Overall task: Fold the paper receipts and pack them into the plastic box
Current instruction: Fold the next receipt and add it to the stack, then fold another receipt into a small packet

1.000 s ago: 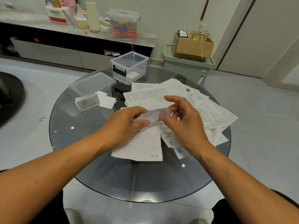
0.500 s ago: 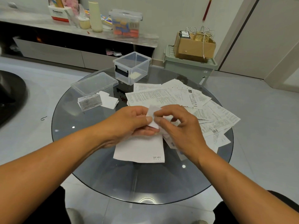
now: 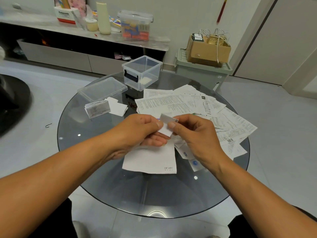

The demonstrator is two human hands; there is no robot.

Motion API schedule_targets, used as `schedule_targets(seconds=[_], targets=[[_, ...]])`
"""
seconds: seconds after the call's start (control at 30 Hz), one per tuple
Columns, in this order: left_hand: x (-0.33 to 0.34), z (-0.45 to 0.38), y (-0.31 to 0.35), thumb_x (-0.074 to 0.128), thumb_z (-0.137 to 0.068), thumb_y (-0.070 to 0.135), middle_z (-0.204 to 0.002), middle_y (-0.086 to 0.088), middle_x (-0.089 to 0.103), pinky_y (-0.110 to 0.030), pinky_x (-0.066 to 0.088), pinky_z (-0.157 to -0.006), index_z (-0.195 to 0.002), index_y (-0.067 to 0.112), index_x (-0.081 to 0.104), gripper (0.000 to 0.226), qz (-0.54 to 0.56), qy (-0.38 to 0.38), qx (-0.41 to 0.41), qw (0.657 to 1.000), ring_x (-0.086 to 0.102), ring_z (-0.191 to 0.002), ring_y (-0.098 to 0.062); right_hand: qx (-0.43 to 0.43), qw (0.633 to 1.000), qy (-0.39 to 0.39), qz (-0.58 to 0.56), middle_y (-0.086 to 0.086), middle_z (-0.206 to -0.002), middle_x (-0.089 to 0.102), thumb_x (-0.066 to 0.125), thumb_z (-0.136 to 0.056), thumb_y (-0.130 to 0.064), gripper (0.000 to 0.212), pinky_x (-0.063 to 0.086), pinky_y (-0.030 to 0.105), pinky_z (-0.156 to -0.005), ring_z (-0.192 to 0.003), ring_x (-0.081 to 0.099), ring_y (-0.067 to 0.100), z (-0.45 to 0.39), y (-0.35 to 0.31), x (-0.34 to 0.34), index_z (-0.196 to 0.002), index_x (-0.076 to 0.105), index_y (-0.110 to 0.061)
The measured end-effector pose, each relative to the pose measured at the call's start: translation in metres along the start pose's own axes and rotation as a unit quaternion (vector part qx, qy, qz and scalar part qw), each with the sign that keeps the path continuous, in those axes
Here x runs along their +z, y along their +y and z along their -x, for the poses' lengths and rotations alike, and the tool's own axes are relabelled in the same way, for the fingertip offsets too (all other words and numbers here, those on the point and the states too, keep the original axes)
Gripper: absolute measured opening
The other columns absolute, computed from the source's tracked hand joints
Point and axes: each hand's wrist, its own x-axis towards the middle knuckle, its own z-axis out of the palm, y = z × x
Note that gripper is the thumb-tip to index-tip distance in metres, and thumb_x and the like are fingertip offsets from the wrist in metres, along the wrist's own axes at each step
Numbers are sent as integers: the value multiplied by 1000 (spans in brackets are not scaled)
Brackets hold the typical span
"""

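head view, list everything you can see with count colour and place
glass table: one, dark round, centre
plastic box: one, clear, open, far side of table
lid: one, clear, left of box
folded receipts: small pile, white, beside lid
loose receipts: many, white, spread right of centre
dr.vet sheet: one, white, under the hands
small receipt: one, white, pinched between both hands
storage bin: one, pale green, behind table
cardboard box: one, brown, on bin
shelf: one, grey, holding a cream bottle and a lidded box
left hand: pinching receipt
right hand: pinching receipt
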Motion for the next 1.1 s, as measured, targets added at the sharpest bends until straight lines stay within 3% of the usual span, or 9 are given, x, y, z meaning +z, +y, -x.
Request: schedule_targets(seconds=[0.13,0.23,0.3,0.43,0.63,0.7,0.87,0.97,1.1], targets=[[-7,1,2,63,-99,23,-84,-10,77,-18,57,-59,-95,8,71,18,-80,17,-4,997,67,-63,-9,11,1000,-9,21,-1,-74,74,75,-92,-18,10,53,20,-68,-68,67,7,0,3,5,-91,77,-9],[-37,4,11,67,-96,25,-67,3,70,-19,50,-55,-86,9,73,20,-210,92,12,973,58,-57,-6,4,997,-20,72,-12,-91,76,64,-100,-33,16,51,13,-76,-84,68,0,0,3,3,-104,78,-27],[-68,6,16,66,-97,26,-63,1,67,-24,48,-56,-82,5,71,26,-279,152,1,948,56,-58,-11,-4,992,-19,126,-19,-101,74,59,-103,-37,19,49,10,-79,-97,66,-3,0,5,2,-112,75,-33],[-119,8,8,59,-100,28,-79,-15,68,-33,43,-63,-79,3,65,34,-416,234,-55,877,55,-66,-27,-82,942,-31,325,-17,-110,67,61,-102,-35,17,48,29,-94,-106,56,3,0,21,2,-109,74,-28],[-131,5,-5,70,-93,36,-74,-2,59,-32,34,-56,-76,12,58,32,-540,298,-21,787,54,-69,-19,-93,886,-106,441,-16,-137,54,67,-94,-51,37,31,36,-112,-129,43,9,-2,18,4,-127,67,-37],[-130,4,-8,73,-90,34,-76,-2,62,-33,36,-58,-77,15,57,28,-551,312,10,774,56,-70,-22,-79,878,-151,447,-18,-141,53,62,-98,-43,32,32,38,-115,-132,41,7,-3,12,2,-129,66,-38],[-116,11,-9,77,-87,32,-86,3,67,-31,39,-63,-88,28,61,16,-555,300,104,769,59,-75,-19,-63,860,-190,469,-17,-153,44,59,-91,-6,57,29,42,-118,-142,35,10,-7,5,-15,-133,62,-44],[-95,17,-6,77,-89,24,-82,9,61,-29,43,-62,-102,30,64,20,-539,245,163,789,57,-72,-9,-48,874,-193,444,-19,-156,37,68,-88,-12,61,28,38,-117,-144,32,8,-5,-1,-22,-135,58,-49],[-73,20,-10,75,-90,19,-96,16,55,-25,52,-72,-119,38,61,37,-565,87,173,802,57,-82,-6,-70,872,-216,434,-24,-156,34,78,-86,-36,56,25,30,-113,-142,29,3,1,-1,-22,-136,57,-52]])
